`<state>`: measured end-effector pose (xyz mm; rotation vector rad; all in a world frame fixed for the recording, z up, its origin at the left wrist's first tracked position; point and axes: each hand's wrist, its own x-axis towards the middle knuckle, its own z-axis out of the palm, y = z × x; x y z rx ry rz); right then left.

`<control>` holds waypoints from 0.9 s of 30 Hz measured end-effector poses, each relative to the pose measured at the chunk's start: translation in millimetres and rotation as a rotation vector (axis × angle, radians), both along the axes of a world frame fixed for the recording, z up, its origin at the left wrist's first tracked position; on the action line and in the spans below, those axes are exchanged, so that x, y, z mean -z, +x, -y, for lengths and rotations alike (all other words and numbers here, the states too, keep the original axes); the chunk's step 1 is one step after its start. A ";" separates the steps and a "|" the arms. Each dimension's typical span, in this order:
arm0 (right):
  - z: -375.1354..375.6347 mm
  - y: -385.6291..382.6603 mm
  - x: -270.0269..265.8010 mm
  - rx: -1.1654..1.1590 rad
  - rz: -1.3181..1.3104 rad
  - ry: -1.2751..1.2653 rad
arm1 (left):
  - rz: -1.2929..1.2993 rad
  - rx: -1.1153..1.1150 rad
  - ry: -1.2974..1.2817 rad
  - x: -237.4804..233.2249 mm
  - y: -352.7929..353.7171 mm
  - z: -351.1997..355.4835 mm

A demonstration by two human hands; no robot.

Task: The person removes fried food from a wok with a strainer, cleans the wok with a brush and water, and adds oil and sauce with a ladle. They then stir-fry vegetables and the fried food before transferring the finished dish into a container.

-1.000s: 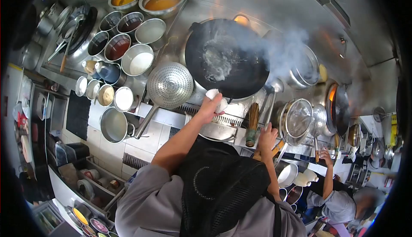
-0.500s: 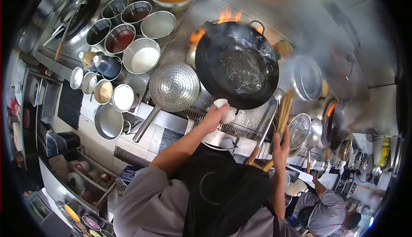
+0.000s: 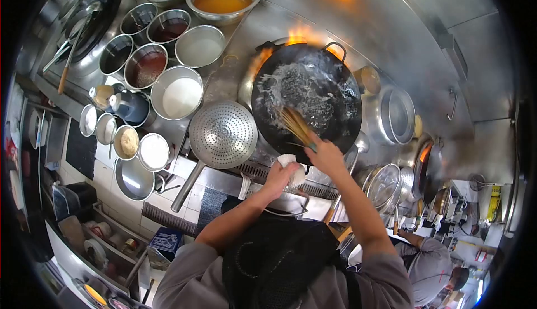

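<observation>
A large black wok (image 3: 341,118) sits over a burner with flames behind its far rim. Foamy water swirls across its inside. My left hand (image 3: 278,179) is closed around a folded white cloth (image 3: 293,170) at the wok's near edge; the handle under it is hidden. My right hand (image 3: 326,155) reaches over the near rim, closed on a bamboo wok brush (image 3: 296,125). The brush's bristles touch the wok's wet inner surface, left of the bottom's middle.
A perforated strainer (image 3: 222,134) lies left of the wok, beside several metal pots of sauces and a salt-like white powder bowl (image 3: 154,152). Basins (image 3: 398,114) and a wire strainer (image 3: 384,186) stand right. Another person (image 3: 428,264) works at lower right.
My right hand has brought the brush from the right side into the wok. The water now churns and foams. My left hand stays on the cloth at the near edge.
</observation>
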<state>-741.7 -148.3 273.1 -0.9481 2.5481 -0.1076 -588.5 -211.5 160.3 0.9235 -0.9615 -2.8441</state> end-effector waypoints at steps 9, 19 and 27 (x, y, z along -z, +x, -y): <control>76.3 -72.9 34.0 0.377 0.176 -0.351 | -0.047 -0.011 0.045 -9.6 5.3 2.6; -56.0 -60.7 -52.2 0.216 0.639 0.025 | -0.034 0.011 0.186 -18.4 11.2 13.5; 23.6 -73.8 49.6 0.082 -0.158 -0.055 | -0.030 -0.018 0.129 -17.4 13.2 8.8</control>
